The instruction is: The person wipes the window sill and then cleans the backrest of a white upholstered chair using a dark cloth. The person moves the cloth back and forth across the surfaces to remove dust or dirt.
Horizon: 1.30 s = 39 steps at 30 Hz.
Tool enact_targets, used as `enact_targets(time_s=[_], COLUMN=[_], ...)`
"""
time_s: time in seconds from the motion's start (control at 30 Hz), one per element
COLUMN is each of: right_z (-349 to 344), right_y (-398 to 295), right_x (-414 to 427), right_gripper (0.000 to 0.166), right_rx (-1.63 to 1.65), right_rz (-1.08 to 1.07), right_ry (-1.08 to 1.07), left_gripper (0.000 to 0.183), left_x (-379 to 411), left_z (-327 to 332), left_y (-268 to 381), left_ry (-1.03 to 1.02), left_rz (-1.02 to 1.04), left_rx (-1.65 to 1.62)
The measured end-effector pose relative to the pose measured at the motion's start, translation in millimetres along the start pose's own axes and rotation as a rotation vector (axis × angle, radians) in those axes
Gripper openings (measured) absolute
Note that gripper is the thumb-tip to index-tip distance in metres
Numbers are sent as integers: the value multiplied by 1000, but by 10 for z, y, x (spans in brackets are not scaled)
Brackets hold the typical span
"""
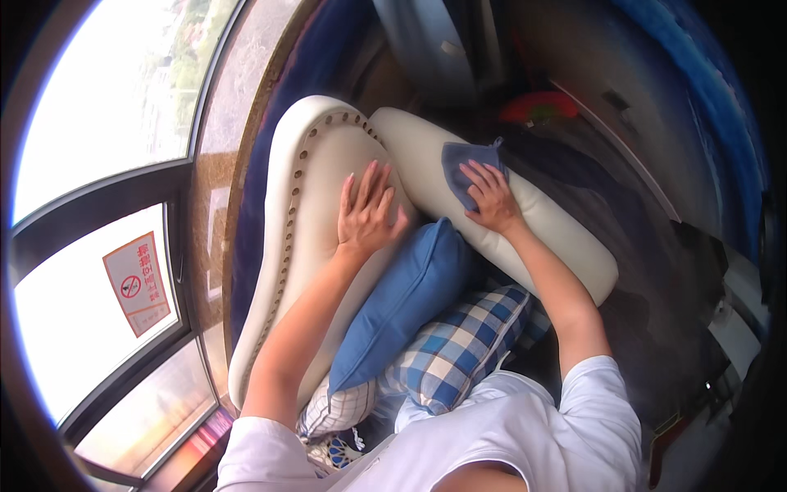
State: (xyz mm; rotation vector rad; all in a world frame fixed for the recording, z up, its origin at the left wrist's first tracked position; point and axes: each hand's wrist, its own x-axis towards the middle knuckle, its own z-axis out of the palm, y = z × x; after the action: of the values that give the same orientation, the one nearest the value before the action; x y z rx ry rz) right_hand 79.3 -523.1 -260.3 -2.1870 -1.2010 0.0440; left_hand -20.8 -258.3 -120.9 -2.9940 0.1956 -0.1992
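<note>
My left hand (369, 215) lies flat with fingers apart on the cream leather-look backrest (326, 184) of a sofa, which has a row of dark metal studs along its border. On the cream padded armrest (553, 227), to the right, a folded blue-grey cloth (458, 163) is held under my right hand (494, 197). The fingers press on top of the cloth. Below my hands, a plain blue cushion (399, 307) leans against the backrest. A blue, white and brown checked cushion (461, 344) sits in front of it, close to my body.
A window (178, 246) with a dark frame and a printed sign (138, 283) is at the left, above a brown stone sill (246, 123). A pale cushion with thin checks (344, 406) is low in the middle. Something red (541, 106) lies beyond the armrest.
</note>
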Motion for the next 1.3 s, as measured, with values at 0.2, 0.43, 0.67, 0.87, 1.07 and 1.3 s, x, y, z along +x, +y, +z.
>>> enact_targets(time_s=[0.2, 0.43, 0.67, 0.87, 1.07, 1.3], right_z=[379, 438, -134, -255, -802, -227], right_y=[-28, -366, -436, -430, -528, -117], right_x=[177, -175, -1910, -1899, -1807, -738], right_gripper=[45, 38, 34, 29, 40, 51], right_rx=[-131, -233, -492, -527, -451, -453], right_rz=[185, 303, 809, 1097, 1133, 1017], right_ry=[250, 293, 459, 584, 415, 185], left_gripper=[25, 33, 37, 39, 87, 85], left_x=[92, 172, 63, 62, 39, -123], left_z=[336, 510, 498, 272, -296, -282], left_y=[-48, -132, -152, -148, -428, -470], left_ry=[179, 173, 150, 18, 52, 146], left_rz=[4, 37, 62, 48, -201, -188], left_rx=[-4, 1, 57, 114, 223, -50])
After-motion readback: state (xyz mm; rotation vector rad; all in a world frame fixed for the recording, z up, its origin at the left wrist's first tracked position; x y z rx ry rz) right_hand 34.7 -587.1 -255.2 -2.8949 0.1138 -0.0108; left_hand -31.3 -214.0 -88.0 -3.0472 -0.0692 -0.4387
